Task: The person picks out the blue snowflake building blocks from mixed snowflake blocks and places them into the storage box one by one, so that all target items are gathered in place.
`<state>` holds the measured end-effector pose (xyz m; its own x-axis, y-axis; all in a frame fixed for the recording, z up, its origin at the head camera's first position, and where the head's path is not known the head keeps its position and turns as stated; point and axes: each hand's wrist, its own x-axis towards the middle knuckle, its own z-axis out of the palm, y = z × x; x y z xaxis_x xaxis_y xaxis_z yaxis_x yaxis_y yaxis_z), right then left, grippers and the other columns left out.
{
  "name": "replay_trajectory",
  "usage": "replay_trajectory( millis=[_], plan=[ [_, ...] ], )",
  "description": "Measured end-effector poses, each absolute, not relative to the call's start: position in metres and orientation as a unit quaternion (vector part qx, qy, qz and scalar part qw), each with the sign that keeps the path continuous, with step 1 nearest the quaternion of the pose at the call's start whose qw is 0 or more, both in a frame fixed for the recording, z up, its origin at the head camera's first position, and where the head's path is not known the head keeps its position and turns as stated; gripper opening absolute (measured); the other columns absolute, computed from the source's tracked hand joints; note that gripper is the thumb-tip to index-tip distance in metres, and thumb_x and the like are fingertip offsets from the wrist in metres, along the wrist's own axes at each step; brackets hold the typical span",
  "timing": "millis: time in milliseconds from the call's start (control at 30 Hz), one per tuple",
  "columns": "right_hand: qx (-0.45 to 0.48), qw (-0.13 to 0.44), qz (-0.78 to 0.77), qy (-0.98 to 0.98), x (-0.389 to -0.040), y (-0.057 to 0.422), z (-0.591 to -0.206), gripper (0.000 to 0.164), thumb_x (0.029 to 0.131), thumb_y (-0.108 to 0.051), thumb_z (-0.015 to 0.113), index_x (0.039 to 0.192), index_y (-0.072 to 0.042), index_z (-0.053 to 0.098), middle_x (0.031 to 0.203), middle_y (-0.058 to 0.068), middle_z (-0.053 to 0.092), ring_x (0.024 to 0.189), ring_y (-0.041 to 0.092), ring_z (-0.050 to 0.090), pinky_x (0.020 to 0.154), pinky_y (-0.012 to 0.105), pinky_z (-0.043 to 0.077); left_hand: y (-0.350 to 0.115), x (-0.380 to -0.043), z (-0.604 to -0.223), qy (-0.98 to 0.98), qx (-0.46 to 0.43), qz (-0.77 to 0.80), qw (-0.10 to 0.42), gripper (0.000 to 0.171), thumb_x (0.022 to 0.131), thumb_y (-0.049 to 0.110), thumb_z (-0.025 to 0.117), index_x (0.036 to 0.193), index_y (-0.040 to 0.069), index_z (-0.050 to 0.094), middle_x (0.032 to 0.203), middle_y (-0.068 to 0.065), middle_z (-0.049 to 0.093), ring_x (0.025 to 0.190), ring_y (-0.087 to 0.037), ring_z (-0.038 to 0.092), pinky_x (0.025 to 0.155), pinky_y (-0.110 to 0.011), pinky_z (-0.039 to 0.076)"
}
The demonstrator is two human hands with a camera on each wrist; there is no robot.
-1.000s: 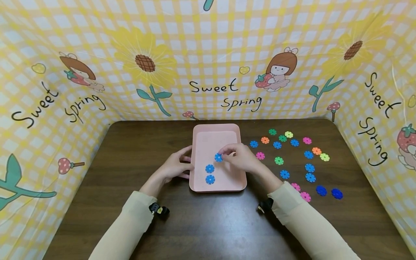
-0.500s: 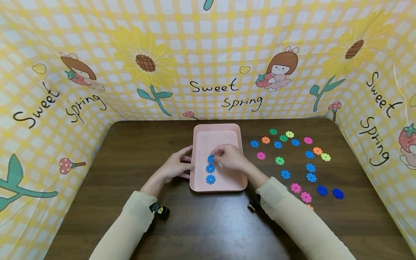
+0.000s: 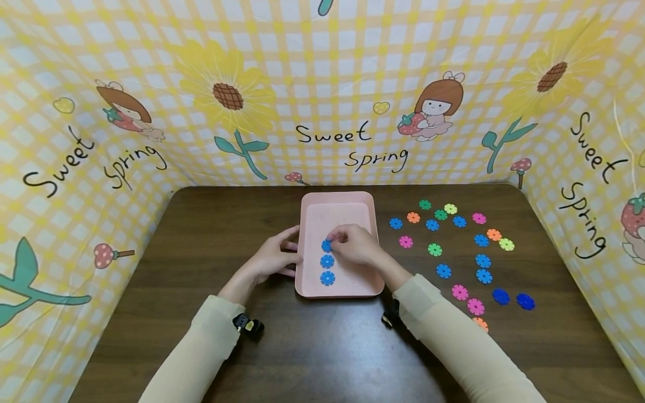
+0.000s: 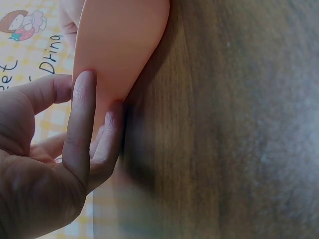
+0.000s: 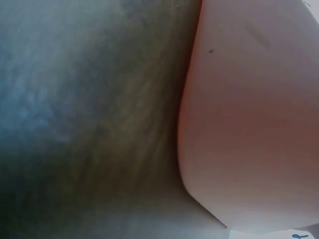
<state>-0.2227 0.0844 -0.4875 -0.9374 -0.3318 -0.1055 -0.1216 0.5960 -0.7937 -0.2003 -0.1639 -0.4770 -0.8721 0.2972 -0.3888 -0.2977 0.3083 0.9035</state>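
Note:
A pink tray [image 3: 312,215] lies on the table in the head view. Inside it, two blue snowflake discs [image 3: 327,261] [image 3: 327,278] line up one below the other. A third blue snowflake disc [image 3: 326,245] sits at the top of this column, partly covered by the fingertips of my right hand [image 3: 355,243], which pinch it. My left hand [image 3: 274,256] rests against the tray's left side. In the left wrist view, the fingers [image 4: 82,114] are fairly straight and touch the tray's outer wall [image 4: 124,35]. The right wrist view does not show the pinching fingertips.
Several loose snowflake discs lie on the table right of the tray, among them a green disc [image 3: 435,249], a pink disc [image 3: 406,242] and a dark blue disc [image 3: 526,301]. A yellow checked cloth [image 3: 322,73] hangs around the table [image 3: 227,212].
My right hand has moved left over the tray with the blue snowflake disc, to the top of the column, then stayed there. My left hand has kept its place.

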Motion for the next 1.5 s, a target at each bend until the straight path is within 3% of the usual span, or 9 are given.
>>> replay_trajectory(
  millis=[200,467,833,1100,1233,1333,1500],
  plan=[
    [-0.131,0.113,-0.416,0.893,-0.221,0.085,-0.485,0.013,0.097,-0.014,0.072,0.108,-0.012,0.078,0.092,-0.002,0.068,0.089,0.018,0.061,0.079,0.033,0.052,-0.163,-0.200,-0.477,0.767,-0.003,0.589,0.256,0.086,0.091,0.000,0.071,0.164,0.020,0.032,0.131,-0.027,0.050,0.088,-0.032,0.071,0.071,-0.045,0.065],
    [-0.132,0.113,-0.426,0.888,-0.214,0.094,-0.468,0.020,0.098,-0.018,0.071,0.116,-0.010,0.075,0.095,0.002,0.067,0.086,0.021,0.061,0.069,0.032,0.055,-0.163,-0.200,-0.474,0.765,-0.001,0.591,0.255,0.086,0.091,-0.001,0.070,0.164,0.020,0.032,0.131,-0.028,0.051,0.088,-0.032,0.072,0.071,-0.045,0.065],
    [-0.124,0.080,-0.441,0.885,-0.218,0.128,-0.458,0.026,0.098,-0.021,0.071,0.120,-0.009,0.075,0.096,0.003,0.069,0.079,0.022,0.059,0.061,0.032,0.049,-0.162,-0.200,-0.474,0.767,-0.004,0.590,0.252,0.087,0.089,-0.003,0.069,0.164,0.019,0.032,0.130,-0.027,0.051,0.088,-0.031,0.071,0.071,-0.046,0.065],
    [-0.090,0.048,-0.467,0.878,-0.227,0.156,-0.456,0.026,0.099,-0.020,0.069,0.119,-0.005,0.075,0.098,0.007,0.069,0.091,0.027,0.060,0.074,0.038,0.051,-0.163,-0.200,-0.473,0.770,-0.001,0.587,0.251,0.086,0.090,-0.002,0.069,0.164,0.019,0.032,0.131,-0.028,0.051,0.088,-0.031,0.072,0.070,-0.046,0.065],
    [-0.074,0.039,-0.463,0.883,-0.233,0.171,-0.463,0.026,0.099,-0.022,0.070,0.118,-0.005,0.075,0.098,0.007,0.068,0.090,0.026,0.060,0.070,0.035,0.050,-0.163,-0.200,-0.473,0.771,-0.004,0.585,0.252,0.086,0.090,-0.002,0.070,0.164,0.020,0.032,0.131,-0.028,0.051,0.088,-0.031,0.072,0.070,-0.045,0.065],
    [-0.048,0.041,-0.455,0.888,-0.236,0.182,-0.466,0.025,0.098,-0.024,0.071,0.117,-0.008,0.074,0.099,0.007,0.067,0.076,0.028,0.059,0.059,0.034,0.048,-0.163,-0.200,-0.473,0.771,-0.006,0.585,0.253,0.086,0.090,-0.002,0.070,0.164,0.020,0.032,0.131,-0.027,0.051,0.088,-0.031,0.072,0.070,-0.045,0.065],
    [-0.019,0.045,-0.438,0.898,-0.239,0.197,-0.469,0.028,0.098,-0.022,0.070,0.120,-0.006,0.072,0.103,0.011,0.067,0.082,0.027,0.059,0.070,0.036,0.050,-0.163,-0.200,-0.472,0.771,-0.008,0.583,0.255,0.087,0.089,-0.002,0.070,0.164,0.020,0.032,0.132,-0.027,0.051,0.089,-0.031,0.072,0.070,-0.045,0.065]
  ],
)
